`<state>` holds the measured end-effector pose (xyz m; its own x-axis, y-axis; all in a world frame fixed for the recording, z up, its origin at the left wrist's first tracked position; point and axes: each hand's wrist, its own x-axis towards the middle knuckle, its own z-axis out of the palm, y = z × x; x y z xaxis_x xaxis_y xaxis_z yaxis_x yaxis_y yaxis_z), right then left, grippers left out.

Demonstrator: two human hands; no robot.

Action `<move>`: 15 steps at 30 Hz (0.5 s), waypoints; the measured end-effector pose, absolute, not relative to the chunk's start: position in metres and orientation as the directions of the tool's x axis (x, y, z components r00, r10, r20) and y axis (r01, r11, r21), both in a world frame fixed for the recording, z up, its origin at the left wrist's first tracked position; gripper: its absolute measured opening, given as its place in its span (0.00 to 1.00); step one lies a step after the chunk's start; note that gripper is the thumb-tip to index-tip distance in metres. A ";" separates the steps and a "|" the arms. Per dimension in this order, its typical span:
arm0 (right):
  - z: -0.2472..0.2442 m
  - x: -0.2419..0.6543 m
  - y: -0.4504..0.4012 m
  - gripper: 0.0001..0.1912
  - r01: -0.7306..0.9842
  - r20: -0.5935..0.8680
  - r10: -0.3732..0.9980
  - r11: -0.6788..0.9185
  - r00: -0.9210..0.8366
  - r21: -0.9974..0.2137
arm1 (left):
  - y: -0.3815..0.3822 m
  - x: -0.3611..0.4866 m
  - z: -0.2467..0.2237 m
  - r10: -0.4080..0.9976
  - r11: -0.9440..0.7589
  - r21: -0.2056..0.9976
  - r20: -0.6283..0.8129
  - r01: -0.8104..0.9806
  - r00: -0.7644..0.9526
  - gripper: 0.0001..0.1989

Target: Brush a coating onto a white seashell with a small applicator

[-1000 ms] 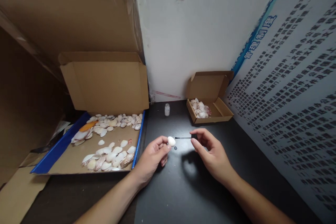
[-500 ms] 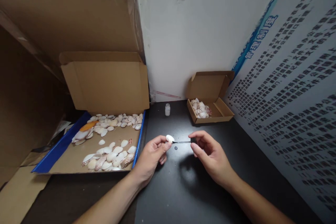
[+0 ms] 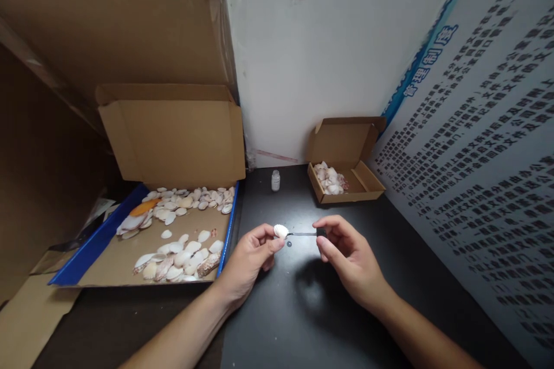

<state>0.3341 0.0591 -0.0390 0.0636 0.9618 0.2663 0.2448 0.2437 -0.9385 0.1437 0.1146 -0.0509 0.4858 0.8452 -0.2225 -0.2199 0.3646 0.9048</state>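
Observation:
My left hand (image 3: 249,259) pinches a small white shell (image 3: 281,230) between thumb and fingertips above the dark table (image 3: 303,311). My right hand (image 3: 346,253) holds a thin black brush (image 3: 308,234) by its black cap, and the brush tip touches the shell. A small open glass bottle (image 3: 276,180) stands at the back of the table, beyond both hands.
A large cardboard box with a blue rim (image 3: 99,239) lies to the left and holds several shells (image 3: 182,259). A small cardboard box (image 3: 367,184) with shells stands at the back right. A printed board (image 3: 476,173) leans along the right side.
The brush tip has moved left from beside the shell onto it. My right hand turned a little, so the black cap now shows. My left hand keeps hold of the shell.

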 end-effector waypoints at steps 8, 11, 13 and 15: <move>-0.039 0.333 0.064 0.10 0.280 0.220 0.972 0.190 0.080 -0.941 | 0.114 0.143 -0.049 0.837 0.423 0.860 -0.250 -0.285 0.486 0.13; -0.041 0.334 0.065 0.10 0.309 0.210 0.970 0.164 0.121 -0.937 | 0.114 0.143 -0.046 0.841 0.453 0.828 -0.274 -0.330 0.467 0.13; -0.041 0.334 0.064 0.11 0.272 0.198 0.970 0.154 0.142 -0.950 | 0.113 0.143 -0.046 0.841 0.469 0.807 -0.285 -0.358 0.460 0.13; -0.042 0.333 0.064 0.11 0.191 0.176 0.978 0.152 0.115 -0.970 | 0.113 0.143 -0.046 0.837 0.490 0.783 -0.299 -0.382 0.459 0.13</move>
